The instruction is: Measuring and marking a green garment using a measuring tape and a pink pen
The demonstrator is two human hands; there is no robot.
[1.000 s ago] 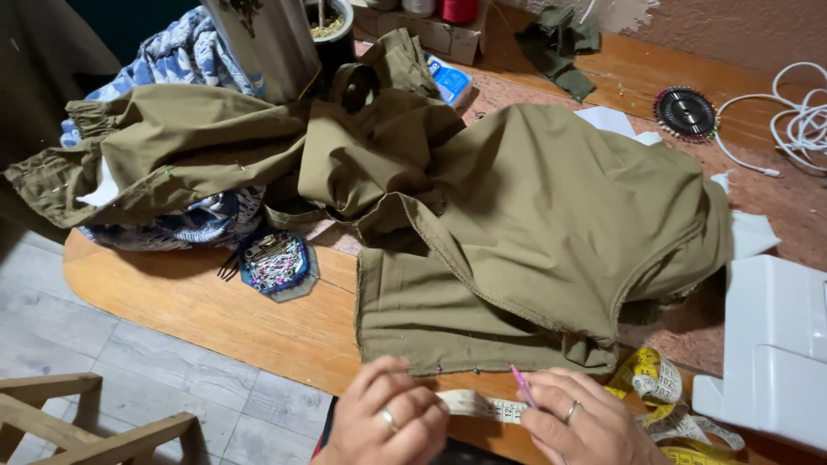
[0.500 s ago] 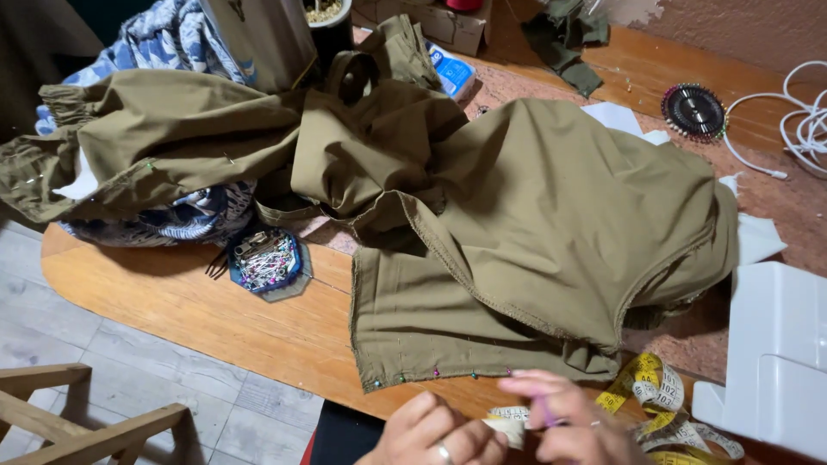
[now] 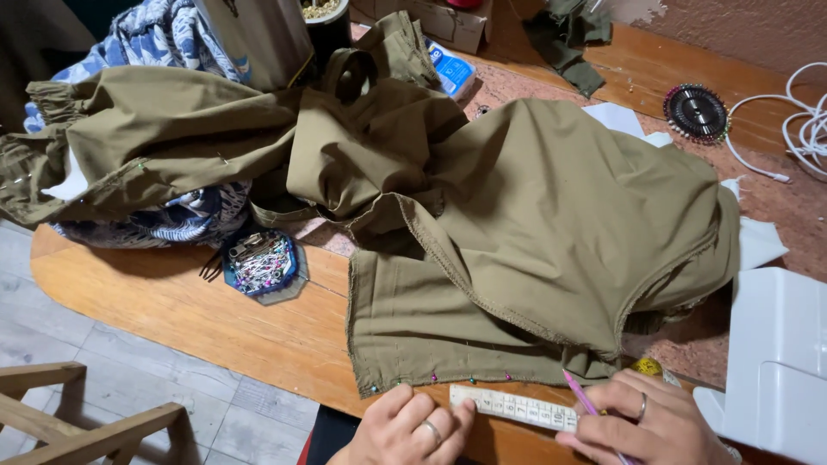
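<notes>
An olive-green garment (image 3: 517,224) lies spread over the wooden table (image 3: 172,301), its pinned lower hem (image 3: 448,375) nearest me. My left hand (image 3: 405,426), a ring on one finger, presses the end of a pale measuring tape (image 3: 512,407) flat on the table just below the hem. A pink pencil (image 3: 586,405) is held in my right hand (image 3: 646,422), also ringed, with its tip at the hem by the tape's right end.
A hexagonal dish of pins (image 3: 260,263) sits left of the garment. A round pin wheel (image 3: 696,112) and white cable (image 3: 801,129) lie at the back right. A white sewing machine (image 3: 775,362) stands at right, blue patterned fabric (image 3: 164,220) at left, a wooden chair (image 3: 77,422) below.
Both hands have come up from the table edge to the hem. The measuring tape is now stretched flat along it, and the pencil tip has reached the fabric.
</notes>
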